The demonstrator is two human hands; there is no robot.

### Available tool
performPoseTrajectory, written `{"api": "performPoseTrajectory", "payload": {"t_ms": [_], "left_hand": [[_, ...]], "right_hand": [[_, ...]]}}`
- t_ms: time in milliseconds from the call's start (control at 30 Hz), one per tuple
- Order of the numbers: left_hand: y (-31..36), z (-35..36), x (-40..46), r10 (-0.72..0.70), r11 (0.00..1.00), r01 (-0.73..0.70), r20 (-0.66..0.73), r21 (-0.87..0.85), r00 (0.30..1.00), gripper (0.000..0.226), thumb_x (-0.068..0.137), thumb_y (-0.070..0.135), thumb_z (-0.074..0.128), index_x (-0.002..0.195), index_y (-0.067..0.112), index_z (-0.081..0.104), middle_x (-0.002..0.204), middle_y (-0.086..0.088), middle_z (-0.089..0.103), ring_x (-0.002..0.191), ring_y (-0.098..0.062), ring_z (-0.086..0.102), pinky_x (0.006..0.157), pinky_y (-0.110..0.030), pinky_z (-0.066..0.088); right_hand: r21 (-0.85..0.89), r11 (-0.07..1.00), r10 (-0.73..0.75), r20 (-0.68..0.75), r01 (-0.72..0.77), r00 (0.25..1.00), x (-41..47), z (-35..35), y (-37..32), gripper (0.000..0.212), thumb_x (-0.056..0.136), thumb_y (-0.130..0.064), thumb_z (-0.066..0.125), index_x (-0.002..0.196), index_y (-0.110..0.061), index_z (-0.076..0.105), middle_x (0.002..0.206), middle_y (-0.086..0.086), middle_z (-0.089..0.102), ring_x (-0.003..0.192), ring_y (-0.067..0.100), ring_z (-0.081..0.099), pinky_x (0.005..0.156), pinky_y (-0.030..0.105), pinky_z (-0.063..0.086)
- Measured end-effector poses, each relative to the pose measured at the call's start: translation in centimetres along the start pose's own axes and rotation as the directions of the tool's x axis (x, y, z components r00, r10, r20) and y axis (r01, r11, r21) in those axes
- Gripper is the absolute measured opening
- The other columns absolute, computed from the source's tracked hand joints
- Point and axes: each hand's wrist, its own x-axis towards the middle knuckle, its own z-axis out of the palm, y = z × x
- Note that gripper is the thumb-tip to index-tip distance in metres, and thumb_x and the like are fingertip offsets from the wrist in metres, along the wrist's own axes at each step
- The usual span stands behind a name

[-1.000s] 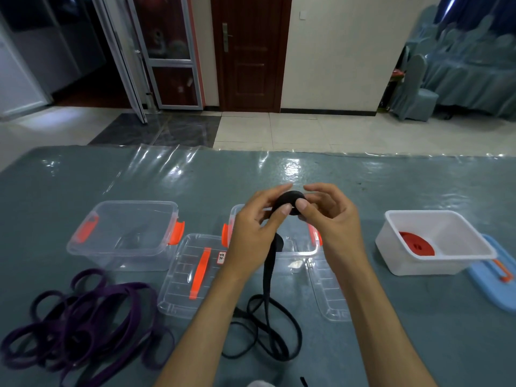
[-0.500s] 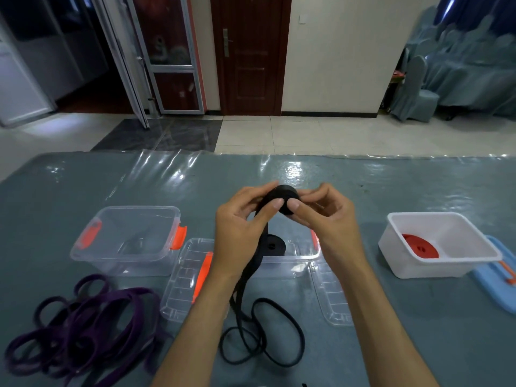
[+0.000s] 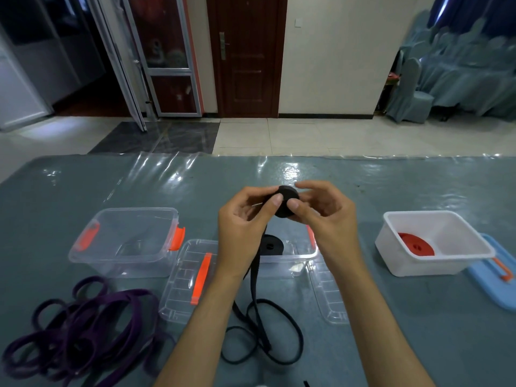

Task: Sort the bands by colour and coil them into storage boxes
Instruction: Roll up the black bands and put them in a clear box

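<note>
A dark wooden door [image 3: 247, 55] stands in the cream wall [image 3: 332, 54]; pale floor tiles [image 3: 307, 135], covered chairs [image 3: 410, 93] at right

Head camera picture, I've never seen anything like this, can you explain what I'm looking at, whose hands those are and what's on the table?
There is no machine here. A camera worn on a person's head looks forward and down, so the two bare arms rising from the bottom edge are the wearer's own.

The left hand and right hand together pinch a black band, rolled into a tight coil at the top; its loose tail hangs down and loops on the grey table.

On the table: a pile of purple bands at near left, an empty clear box with orange clips, a second clear box behind the hands with one black coil inside, two clear lids, and at right a white box holding a red coil, beside a blue lid.
</note>
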Motion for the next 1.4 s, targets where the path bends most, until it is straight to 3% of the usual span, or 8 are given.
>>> {"api": "performPoseTrajectory", "payload": {"t_ms": [133, 333, 467, 633, 800, 933, 1233, 1400], "left_hand": [[-0.1, -0.7, 0.3, 0.004, 1.0, -0.005, 0.051, 0.015, 0.999, 0.023, 0.09, 0.001, 0.079, 0.109, 0.013, 0.081, 0.107, -0.009, 0.075, 0.103, -0.02, 0.075, 0.092, -0.028, 0.058], [-0.2, -0.4, 0.1, -0.045, 0.999, 0.045, 0.027, -0.003, 0.999, 0.023, 0.089, 0.002, 0.08, 0.109, 0.013, 0.079, 0.107, -0.004, 0.08, 0.104, -0.017, 0.077, 0.092, -0.025, 0.058], [-0.2, -1.0, 0.6, -0.045, 0.999, 0.045, 0.039, 0.001, 0.998, 0.023, 0.087, 0.001, 0.082, 0.108, 0.01, 0.08, 0.104, -0.005, 0.081, 0.102, -0.019, 0.078, 0.091, -0.026, 0.06], [-0.7, -0.6, 0.1, -0.067, 0.997, 0.067, 0.008, -0.047, 0.998, 0.02, 0.086, 0.002, 0.082, 0.099, 0.016, 0.082, 0.101, -0.003, 0.082, 0.099, -0.017, 0.078, 0.088, -0.023, 0.058], [-0.9, -1.9, 0.9, -0.036, 0.998, 0.039, 0.055, -0.046, 0.998, 0.018, 0.084, 0.009, 0.086, 0.101, 0.014, 0.083, 0.102, -0.007, 0.081, 0.1, -0.025, 0.078, 0.09, -0.028, 0.061], [-1.4, -1.7, 0.8, -0.047, 0.997, 0.05, 0.041, -0.057, 0.998, 0.019, 0.087, 0.006, 0.084, 0.102, 0.018, 0.083, 0.106, -0.007, 0.08, 0.105, -0.024, 0.076, 0.092, -0.028, 0.059], [-2.4, -2.5, 0.6, -0.064, 0.995, 0.065, 0.028, -0.072, 0.998, 0.019, 0.087, 0.009, 0.084, 0.105, 0.016, 0.083, 0.11, -0.009, 0.079, 0.107, -0.027, 0.076, 0.092, -0.029, 0.059], [-1.9, -3.2, 1.0, -0.049, 0.997, 0.053, 0.064, -0.055, 0.997, 0.019, 0.085, 0.009, 0.086, 0.102, 0.018, 0.083, 0.102, -0.007, 0.08, 0.099, -0.023, 0.078, 0.088, -0.025, 0.06]], "right_hand": [[0.072, 0.997, 0.02, 0.027, -0.022, 0.999, -0.3, -0.1, 0.2, 0.012, 0.09, -0.015, 0.083, 0.096, -0.014, 0.072, 0.11, 0.015, 0.077, 0.109, 0.037, 0.075, 0.085, 0.051, 0.064], [0.113, 0.993, 0.038, -0.07, -0.03, 0.997, -0.2, 0.1, 0.3, 0.024, 0.088, -0.019, 0.084, 0.11, -0.015, 0.075, 0.105, 0.013, 0.077, 0.104, 0.034, 0.076, 0.082, 0.05, 0.065], [0.076, 0.995, 0.073, -0.025, -0.071, 0.997, -0.3, -0.1, 0.4, 0.021, 0.084, -0.025, 0.089, 0.088, -0.017, 0.07, 0.105, 0.016, 0.078, 0.105, 0.036, 0.076, 0.09, 0.051, 0.062], [0.036, 0.996, 0.08, -0.053, -0.078, 0.995, -0.1, -0.3, 0.2, 0.02, 0.084, -0.026, 0.087, 0.099, -0.019, 0.076, 0.099, 0.01, 0.079, 0.096, 0.032, 0.078, 0.08, 0.043, 0.065], [0.031, 0.993, 0.11, 0.027, -0.11, 0.994, -0.7, -0.1, 0.5, 0.024, 0.081, -0.02, 0.09, 0.081, -0.013, 0.067, 0.094, 0.013, 0.08, 0.093, 0.033, 0.079, 0.081, 0.042, 0.064], [0.03, 0.997, 0.076, -0.009, -0.076, 0.997, -0.5, 0.1, 0.3, 0.019, 0.085, -0.015, 0.085, 0.101, -0.014, 0.073, 0.094, 0.015, 0.079, 0.091, 0.035, 0.079, 0.078, 0.044, 0.066], [-0.002, 0.997, 0.082, 0.022, -0.081, 0.996, -0.1, 0.5, 0.4, 0.023, 0.085, -0.014, 0.086, 0.104, -0.017, 0.073, 0.096, 0.014, 0.08, 0.092, 0.033, 0.079, 0.078, 0.039, 0.065], [0.002, 0.997, 0.075, 0.075, -0.076, 0.994, -0.1, 0.4, 0.3, 0.022, 0.084, -0.015, 0.087, 0.083, -0.017, 0.065, 0.094, 0.008, 0.081, 0.093, 0.029, 0.079, 0.079, 0.036, 0.064]]}}
